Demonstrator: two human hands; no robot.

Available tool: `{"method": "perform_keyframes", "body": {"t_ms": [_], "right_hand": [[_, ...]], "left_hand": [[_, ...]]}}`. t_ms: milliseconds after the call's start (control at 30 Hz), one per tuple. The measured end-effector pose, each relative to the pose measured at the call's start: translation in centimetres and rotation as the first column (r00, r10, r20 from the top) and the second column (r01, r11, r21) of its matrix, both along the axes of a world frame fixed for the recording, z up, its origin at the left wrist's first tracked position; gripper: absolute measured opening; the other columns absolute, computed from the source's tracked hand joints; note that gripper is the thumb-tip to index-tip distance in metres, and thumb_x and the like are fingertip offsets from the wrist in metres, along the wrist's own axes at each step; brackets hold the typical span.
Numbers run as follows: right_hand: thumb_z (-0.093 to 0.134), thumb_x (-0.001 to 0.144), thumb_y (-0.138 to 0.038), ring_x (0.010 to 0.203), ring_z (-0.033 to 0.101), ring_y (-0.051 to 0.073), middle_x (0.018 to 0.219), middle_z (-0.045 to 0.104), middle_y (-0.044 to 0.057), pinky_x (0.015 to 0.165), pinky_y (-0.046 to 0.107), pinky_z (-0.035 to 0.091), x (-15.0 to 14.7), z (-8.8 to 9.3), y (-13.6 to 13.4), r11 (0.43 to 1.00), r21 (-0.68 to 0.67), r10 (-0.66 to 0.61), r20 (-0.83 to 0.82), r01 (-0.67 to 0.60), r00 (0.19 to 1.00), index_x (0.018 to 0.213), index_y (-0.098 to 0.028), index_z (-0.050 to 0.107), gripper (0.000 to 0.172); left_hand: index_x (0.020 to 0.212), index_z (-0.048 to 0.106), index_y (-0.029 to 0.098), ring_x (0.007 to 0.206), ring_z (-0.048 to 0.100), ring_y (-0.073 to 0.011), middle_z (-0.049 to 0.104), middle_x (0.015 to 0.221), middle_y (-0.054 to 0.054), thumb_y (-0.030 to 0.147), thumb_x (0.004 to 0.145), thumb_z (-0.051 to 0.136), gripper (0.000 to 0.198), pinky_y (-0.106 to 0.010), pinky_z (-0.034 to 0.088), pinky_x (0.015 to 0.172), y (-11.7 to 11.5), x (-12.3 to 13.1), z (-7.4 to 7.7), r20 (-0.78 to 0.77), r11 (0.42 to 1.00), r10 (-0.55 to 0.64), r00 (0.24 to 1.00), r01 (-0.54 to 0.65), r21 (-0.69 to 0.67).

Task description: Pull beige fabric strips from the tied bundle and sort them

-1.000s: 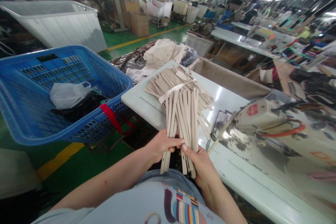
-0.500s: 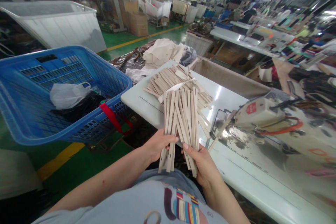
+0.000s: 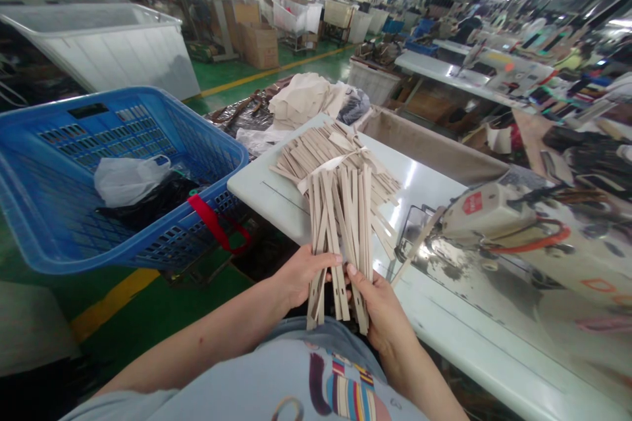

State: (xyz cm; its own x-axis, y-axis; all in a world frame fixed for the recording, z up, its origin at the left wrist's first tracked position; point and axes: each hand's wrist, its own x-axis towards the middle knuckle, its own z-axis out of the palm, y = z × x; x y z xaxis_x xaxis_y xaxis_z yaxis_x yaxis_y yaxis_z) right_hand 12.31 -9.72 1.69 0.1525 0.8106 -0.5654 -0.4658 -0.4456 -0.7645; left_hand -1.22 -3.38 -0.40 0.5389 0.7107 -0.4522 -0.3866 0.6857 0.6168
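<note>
Two hands share one fan of beige strips (image 3: pixel 363 223), overlapping beyond counting, at the near edge of one white table (image 3: pixel 276 191): left hand (image 3: pixel 307 273) pinching the left part, right hand (image 3: pixel 379 299) gripping the right. Since half a second ago, hands closer, some lower strip ends shifted right. One blue basket (image 3: pixel 118 258), left, contains one white bag (image 3: pixel 128 181) and black plastic (image 3: pixel 148 200).

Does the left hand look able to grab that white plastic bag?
Probably not as it stands: the left hand is gripping beige strips, though the white bag lies uncovered in the open blue basket.
</note>
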Motion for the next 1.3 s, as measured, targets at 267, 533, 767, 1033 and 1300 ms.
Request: {"method": "perform_keyframes", "body": {"t_ms": [267, 533, 767, 1033, 1300], "right_hand": [[0.086, 0.067, -0.038, 0.052, 0.061, 0.01, 0.071, 0.073, 0.006, 0.052, 0.019, 0.052, 0.4, 0.4, 0.1, 1.0, 0.003, -0.004, 0.014, 0.004, 1.0, 0.08, -0.013, 0.074, 0.03], [0.091, 0.063, -0.04, 0.064, 0.07, 0.019, 0.081, 0.077, 0.008, 0.056, 0.026, 0.055, 0.0, -0.1, -0.3, 0.995, 0.061, 0.072, 0.014, -0.073, 0.997, 0.096, -0.015, 0.073, 0.046], [0.088, 0.064, -0.038, 0.055, 0.067, 0.018, 0.073, 0.075, 0.006, 0.05, 0.025, 0.052, 0.5, 0.0, -0.4, 0.999, -0.022, -0.026, 0.007, 0.027, 1.0, 0.097, -0.015, 0.074, 0.043], [0.088, 0.063, -0.032, 0.056, 0.063, 0.012, 0.069, 0.072, 0.004, 0.055, 0.02, 0.053, 0.9, 0.8, -0.3, 0.999, 0.031, -0.027, 0.02, 0.026, 0.999, 0.087, -0.014, 0.074, 0.033], [0.092, 0.062, -0.034, 0.059, 0.065, 0.014, 0.072, 0.074, 0.003, 0.06, 0.025, 0.054, 0.6, 0.7, -0.4, 0.995, 0.097, 0.017, 0.039, -0.021, 0.999, 0.094, -0.017, 0.072, 0.041]], "left_hand": [[0.08, 0.063, 0.011, 0.054, 0.058, -0.0132, 0.058, 0.064, -0.004, 0.024, 0.069, 0.079, 0.024, -0.022, 0.046, 0.049, 0.0, 0.2, 0.5, 0.041, 1.0, 0.023, 0.999, -0.023, 0.005], [0.082, 0.066, 0.01, 0.043, 0.043, -0.0093, 0.049, 0.052, 0.003, 0.031, 0.063, 0.089, 0.036, -0.025, 0.045, 0.043, -0.2, 0.6, 0.1, -0.029, 0.999, -0.012, 1.0, 0.014, 0.046], [0.085, 0.068, 0.009, 0.053, 0.054, -0.0118, 0.063, 0.07, -0.005, 0.021, 0.06, 0.084, 0.032, -0.027, 0.05, 0.052, 0.0, 0.4, 0.3, 0.025, 0.999, 0.03, 0.999, -0.03, 0.011], [0.087, 0.068, 0.01, 0.056, 0.059, -0.0141, 0.061, 0.065, -0.004, 0.02, 0.064, 0.082, 0.029, -0.028, 0.054, 0.06, 0.0, 0.2, 0.0, 0.081, 0.999, 0.016, 0.997, -0.013, -0.043], [0.076, 0.068, 0.009, 0.046, 0.048, -0.0103, 0.051, 0.053, 0.001, 0.032, 0.06, 0.091, 0.037, -0.027, 0.05, 0.05, -0.3, 0.9, 0.1, 0.004, 0.999, -0.01, 1.0, 0.009, 0.047]]}}
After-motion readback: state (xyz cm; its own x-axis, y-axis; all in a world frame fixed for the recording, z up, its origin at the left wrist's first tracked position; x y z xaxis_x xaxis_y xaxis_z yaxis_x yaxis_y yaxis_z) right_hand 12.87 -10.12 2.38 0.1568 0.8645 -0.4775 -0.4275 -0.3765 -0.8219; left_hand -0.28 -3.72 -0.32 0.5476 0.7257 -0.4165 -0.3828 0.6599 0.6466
